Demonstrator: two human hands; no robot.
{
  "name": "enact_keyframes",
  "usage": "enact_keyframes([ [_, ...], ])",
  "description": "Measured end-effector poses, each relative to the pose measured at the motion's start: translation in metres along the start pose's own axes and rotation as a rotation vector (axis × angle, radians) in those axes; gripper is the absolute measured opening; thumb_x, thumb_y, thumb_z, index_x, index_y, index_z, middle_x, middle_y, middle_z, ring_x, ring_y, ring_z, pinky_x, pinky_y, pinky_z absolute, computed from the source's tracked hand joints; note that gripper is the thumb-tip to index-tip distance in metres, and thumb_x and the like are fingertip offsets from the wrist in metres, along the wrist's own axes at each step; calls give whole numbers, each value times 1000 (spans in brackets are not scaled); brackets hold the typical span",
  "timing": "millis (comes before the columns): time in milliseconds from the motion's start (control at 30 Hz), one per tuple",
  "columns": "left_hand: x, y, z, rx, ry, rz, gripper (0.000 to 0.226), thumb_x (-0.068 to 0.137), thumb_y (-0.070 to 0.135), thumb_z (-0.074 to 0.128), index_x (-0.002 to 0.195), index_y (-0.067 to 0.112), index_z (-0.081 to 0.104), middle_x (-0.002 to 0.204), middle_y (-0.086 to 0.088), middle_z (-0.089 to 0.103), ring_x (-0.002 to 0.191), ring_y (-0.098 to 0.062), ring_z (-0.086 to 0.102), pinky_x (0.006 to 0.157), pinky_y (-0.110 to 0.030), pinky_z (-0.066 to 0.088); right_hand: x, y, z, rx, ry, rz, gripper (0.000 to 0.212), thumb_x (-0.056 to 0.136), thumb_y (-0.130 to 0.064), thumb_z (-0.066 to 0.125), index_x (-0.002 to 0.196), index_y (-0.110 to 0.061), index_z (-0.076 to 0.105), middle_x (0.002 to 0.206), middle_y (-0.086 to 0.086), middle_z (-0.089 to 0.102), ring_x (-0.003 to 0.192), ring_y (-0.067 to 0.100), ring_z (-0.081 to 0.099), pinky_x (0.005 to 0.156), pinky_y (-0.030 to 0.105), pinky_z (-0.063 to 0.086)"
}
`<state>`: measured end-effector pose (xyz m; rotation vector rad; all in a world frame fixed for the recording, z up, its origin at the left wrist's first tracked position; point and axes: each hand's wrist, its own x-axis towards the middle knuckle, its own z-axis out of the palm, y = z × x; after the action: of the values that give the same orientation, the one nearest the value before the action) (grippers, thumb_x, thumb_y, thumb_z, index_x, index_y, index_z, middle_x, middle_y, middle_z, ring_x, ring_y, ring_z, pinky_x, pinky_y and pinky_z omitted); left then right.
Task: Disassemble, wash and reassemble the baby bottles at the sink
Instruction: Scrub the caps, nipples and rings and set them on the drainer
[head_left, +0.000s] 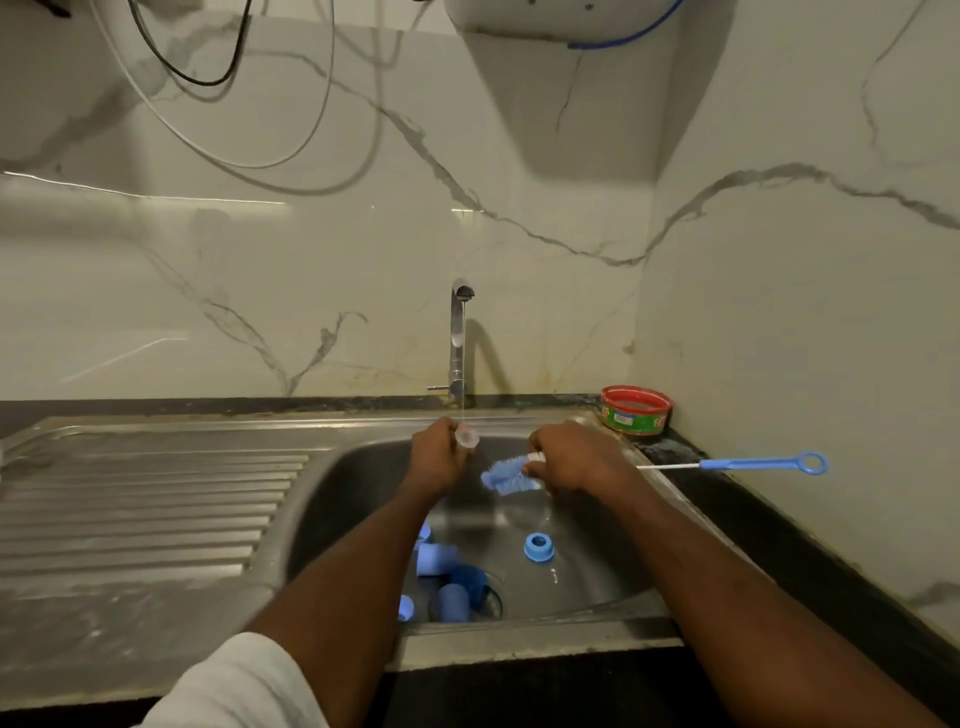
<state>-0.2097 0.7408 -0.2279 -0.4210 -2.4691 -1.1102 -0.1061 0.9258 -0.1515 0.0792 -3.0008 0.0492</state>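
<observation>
head view, looking down over a steel sink (363, 467) set in a dark counter (779, 530), with a ribbed draining board (140, 509) on the left. the left hand (436, 457) holds a small clear teat (466, 437) up at the far side of the basin, its fingers curled round the piece, right under a thin stream of water falling from the tap (458, 338). the right hand (571, 460) is just beside it, fingers closed around a bottle brush (511, 474); the blue bristle head sticks out toward the left hand, apart from the teat, while the thin wire and blue handle with a ring end (763, 463) reach out over the counter on the right. down in the basin lie the other bottle parts: a blue screw ring (538, 546) on its own near the middle, and a cluster of pale blue caps and pieces (447, 582) around the drain, partly hidden by the left forearm. a round red and green tub (636, 409) sits on the counter in the back right corner by the marble wall (260, 260). cables hang against the wall above.
</observation>
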Motion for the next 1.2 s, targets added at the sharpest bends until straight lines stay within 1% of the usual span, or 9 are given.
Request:
enact_keyframes([
  [167, -2, -11, 3, -17, -35, -103, 23, 91, 27, 75, 108, 12, 70, 95, 0, 66, 93, -15, 64, 80, -22, 43, 1, 5, 2, 9, -31, 27, 27, 95, -45, 61, 107, -22, 67, 96, 1, 67, 90, 18, 62, 82, 35, 51],
  [267, -4, -9, -3, -78, 13, -8, 27, 90, 23, 77, 114, 12, 70, 101, -1, 71, 95, -10, 64, 86, -23, 49, 2, 2, 3, 29, -37, 32, 28, 94, -47, 62, 109, -23, 68, 99, 1, 69, 92, 18, 64, 87, 38, 54],
  [500, -4, -1, -4, -171, 56, -39, 34, 88, 18, 77, 119, 13, 63, 105, -2, 69, 96, -12, 65, 86, -23, 51, 1, 3, 3, 35, -16, 84, 30, 93, -49, 62, 110, -25, 66, 104, 0, 69, 93, 18, 63, 90, 42, 54],
  [667, -6, -8, 0, -37, -54, -15, 22, 99, 24, 63, 115, 9, 69, 106, -6, 71, 99, -20, 67, 80, -21, 47, 2, 3, 3, 83, 7, 79, 25, 96, -42, 62, 114, -24, 64, 106, 2, 69, 95, 19, 63, 89, 40, 54],
  [733, -7, -5, -4, -39, -95, 35, 29, 101, 17, 59, 128, 9, 63, 116, -9, 70, 104, -22, 66, 88, -29, 54, 3, 5, 3, 102, 25, 74, 22, 96, -39, 61, 112, -26, 62, 104, 2, 71, 95, 20, 64, 87, 39, 54],
  [800, -6, -8, -5, 75, -129, 82, 36, 99, 12, 60, 135, 12, 59, 126, -13, 64, 114, -27, 61, 99, -34, 50, 2, 8, 3, 117, 38, 65, 16, 96, -39, 60, 108, -29, 60, 97, -1, 72, 90, 18, 64, 79, 35, 51],
  [933, -7, -16, -5, 372, -221, 157, 43, 92, 25, 70, 134, 23, 59, 132, -6, 47, 113, -25, 56, 100, -36, 49, 0, 10, 4, 116, 40, 30, 13, 94, -36, 62, 106, -33, 57, 92, -5, 71, 86, 15, 65, 67, 29, 42],
  [1067, -6, -13, -5, 310, -159, 181, 31, 98, 34, 61, 126, 21, 62, 123, -5, 48, 104, -19, 55, 93, -33, 49, -1, 7, 3, 61, 61, -8, 31, 92, -36, 68, 120, -34, 56, 112, -1, 67, 98, 19, 60, 71, 30, 42],
  [1200, -5, -15, -5, 266, -221, 202, 19, 98, 24, 61, 115, 17, 65, 113, -6, 64, 100, -20, 62, 93, -38, 53, -2, 6, 0, 33, 107, -13, 35, 91, -36, 69, 122, -37, 54, 117, 2, 66, 99, 21, 58, 74, 32, 40],
])
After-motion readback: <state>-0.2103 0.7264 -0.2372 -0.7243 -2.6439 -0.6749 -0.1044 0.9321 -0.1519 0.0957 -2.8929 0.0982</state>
